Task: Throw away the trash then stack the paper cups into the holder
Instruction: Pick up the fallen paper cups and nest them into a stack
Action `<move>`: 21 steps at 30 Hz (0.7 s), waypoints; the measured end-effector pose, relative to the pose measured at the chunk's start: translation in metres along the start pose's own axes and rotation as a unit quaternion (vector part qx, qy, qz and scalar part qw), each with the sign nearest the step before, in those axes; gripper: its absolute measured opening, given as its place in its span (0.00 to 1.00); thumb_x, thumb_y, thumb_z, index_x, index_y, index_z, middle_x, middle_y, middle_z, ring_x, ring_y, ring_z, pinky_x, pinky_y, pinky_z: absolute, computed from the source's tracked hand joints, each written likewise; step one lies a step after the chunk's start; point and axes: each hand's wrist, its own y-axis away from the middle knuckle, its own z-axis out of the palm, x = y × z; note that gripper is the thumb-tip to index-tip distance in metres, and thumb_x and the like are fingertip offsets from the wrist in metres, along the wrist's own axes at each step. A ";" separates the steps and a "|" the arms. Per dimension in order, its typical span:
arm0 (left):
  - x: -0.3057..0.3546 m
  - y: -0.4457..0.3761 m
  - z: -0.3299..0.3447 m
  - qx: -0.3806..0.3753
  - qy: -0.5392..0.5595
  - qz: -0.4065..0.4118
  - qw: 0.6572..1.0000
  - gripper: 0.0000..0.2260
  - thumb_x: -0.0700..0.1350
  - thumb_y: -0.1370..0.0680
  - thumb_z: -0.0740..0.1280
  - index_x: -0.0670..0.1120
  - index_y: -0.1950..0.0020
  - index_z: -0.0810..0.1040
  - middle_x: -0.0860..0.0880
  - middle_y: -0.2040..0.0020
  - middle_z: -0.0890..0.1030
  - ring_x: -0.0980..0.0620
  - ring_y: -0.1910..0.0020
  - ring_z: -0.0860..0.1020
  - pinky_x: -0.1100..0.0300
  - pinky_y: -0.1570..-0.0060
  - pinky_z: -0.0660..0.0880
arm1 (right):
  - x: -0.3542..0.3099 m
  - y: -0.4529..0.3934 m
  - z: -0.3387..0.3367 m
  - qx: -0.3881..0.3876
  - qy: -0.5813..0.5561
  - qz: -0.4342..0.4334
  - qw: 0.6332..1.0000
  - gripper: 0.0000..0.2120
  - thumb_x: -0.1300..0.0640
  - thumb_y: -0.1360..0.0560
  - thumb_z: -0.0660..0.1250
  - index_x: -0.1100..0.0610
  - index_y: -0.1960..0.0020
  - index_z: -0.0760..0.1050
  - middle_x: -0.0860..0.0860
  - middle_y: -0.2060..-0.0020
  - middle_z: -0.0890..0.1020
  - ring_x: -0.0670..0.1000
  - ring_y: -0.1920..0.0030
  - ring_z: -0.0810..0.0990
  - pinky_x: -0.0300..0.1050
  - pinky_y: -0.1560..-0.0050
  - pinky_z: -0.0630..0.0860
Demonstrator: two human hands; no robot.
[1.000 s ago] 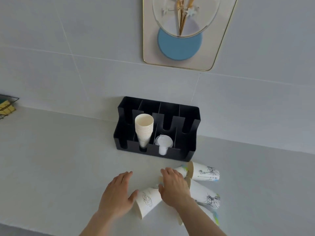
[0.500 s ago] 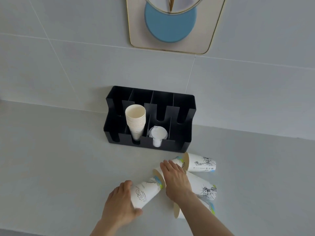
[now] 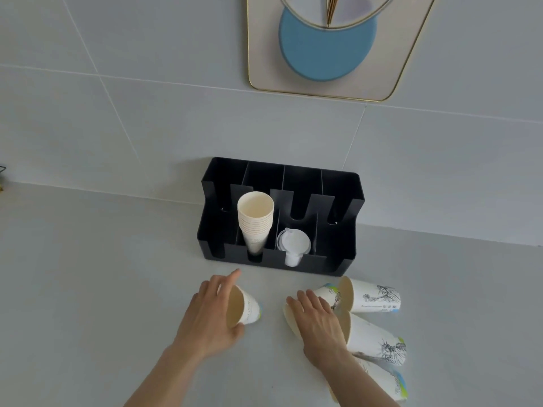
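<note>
My left hand (image 3: 210, 314) grips a printed paper cup (image 3: 245, 308), holding it on its side with the mouth toward me. My right hand (image 3: 317, 324) lies flat over another fallen cup (image 3: 291, 317), whose rim shows at my fingers. More printed cups lie tipped on the counter to the right: one (image 3: 373, 296) near the holder, one (image 3: 379, 343) below it, one (image 3: 390, 383) by my forearm. The black holder (image 3: 335, 262) stands against the wall, with a stack of plain cups (image 3: 255, 223) in one slot and white lids (image 3: 293, 243) in the slot beside it.
The grey counter (image 3: 88, 289) stretches left of my hands. A tiled wall rises behind the holder, and a gold-rimmed decoration (image 3: 326, 48) hangs above it. The edge of a wire basket (image 3: 2, 171) shows at far left.
My left hand closed around the cup on the counter, lifted it and carried it left, away from the right hand. The right hand stayed on the pile of fallen cups.
</note>
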 end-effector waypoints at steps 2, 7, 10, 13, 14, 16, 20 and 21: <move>0.002 -0.004 0.001 -0.004 -0.008 0.020 1.000 0.45 0.58 0.35 0.69 0.55 0.22 0.54 0.56 0.33 0.67 0.51 0.37 0.68 0.58 0.38 0.70 | -0.003 -0.002 -0.002 0.008 -0.012 0.013 1.000 0.40 0.67 0.32 0.72 0.54 0.25 0.58 0.55 0.26 0.65 0.60 0.24 0.60 0.53 0.25 0.62; 0.005 -0.006 0.019 -0.008 0.028 0.063 0.998 0.42 0.58 0.32 0.70 0.54 0.22 0.56 0.57 0.28 0.64 0.53 0.31 0.64 0.59 0.32 0.67 | -0.003 -0.003 -0.020 0.088 -0.099 0.061 0.989 0.38 0.50 0.33 0.77 0.52 0.29 0.63 0.49 0.33 0.72 0.55 0.33 0.72 0.50 0.35 0.73; 0.004 -0.009 0.027 -0.011 0.071 0.077 0.994 0.45 0.58 0.32 0.73 0.55 0.20 0.54 0.57 0.28 0.62 0.53 0.31 0.67 0.58 0.33 0.70 | 0.002 -0.003 -0.039 0.169 -0.202 0.107 0.959 0.38 0.48 0.35 0.79 0.52 0.31 0.65 0.47 0.38 0.75 0.53 0.39 0.75 0.48 0.44 0.76; 0.003 -0.010 0.032 -0.020 0.113 0.065 0.991 0.51 0.60 0.34 0.76 0.57 0.19 0.49 0.59 0.30 0.64 0.55 0.32 0.67 0.58 0.36 0.72 | 0.004 -0.003 -0.062 0.224 -0.306 0.146 0.914 0.39 0.44 0.36 0.81 0.50 0.32 0.67 0.45 0.41 0.75 0.49 0.44 0.75 0.43 0.51 0.72; 0.004 -0.010 0.033 -0.020 0.127 0.063 0.990 0.53 0.60 0.35 0.77 0.58 0.20 0.48 0.60 0.31 0.64 0.56 0.33 0.67 0.59 0.37 0.72 | 0.004 -0.004 -0.070 0.240 -0.334 0.150 0.899 0.39 0.43 0.37 0.81 0.50 0.33 0.67 0.44 0.41 0.76 0.48 0.45 0.75 0.42 0.51 0.72; 0.006 -0.010 0.035 -0.019 0.145 0.060 0.987 0.54 0.61 0.37 0.78 0.60 0.21 0.47 0.60 0.32 0.65 0.57 0.34 0.68 0.60 0.38 0.72 | 0.001 -0.004 -0.085 0.263 -0.380 0.147 0.875 0.39 0.41 0.37 0.81 0.46 0.34 0.66 0.42 0.42 0.76 0.46 0.45 0.77 0.40 0.51 0.75; 0.013 -0.006 0.038 -0.019 0.169 0.046 0.984 0.57 0.63 0.40 0.79 0.59 0.21 0.47 0.60 0.32 0.66 0.56 0.36 0.72 0.59 0.42 0.75 | -0.017 0.003 -0.115 0.280 -0.439 0.111 0.847 0.39 0.34 0.39 0.80 0.31 0.35 0.60 0.32 0.42 0.74 0.37 0.43 0.76 0.27 0.52 0.74; 0.015 -0.005 0.039 -0.020 0.181 0.041 0.982 0.57 0.63 0.41 0.80 0.58 0.21 0.48 0.61 0.31 0.66 0.56 0.35 0.72 0.59 0.42 0.76 | -0.023 0.005 -0.119 0.282 -0.448 0.099 0.843 0.40 0.32 0.39 0.79 0.30 0.34 0.59 0.31 0.41 0.74 0.36 0.42 0.76 0.25 0.51 0.74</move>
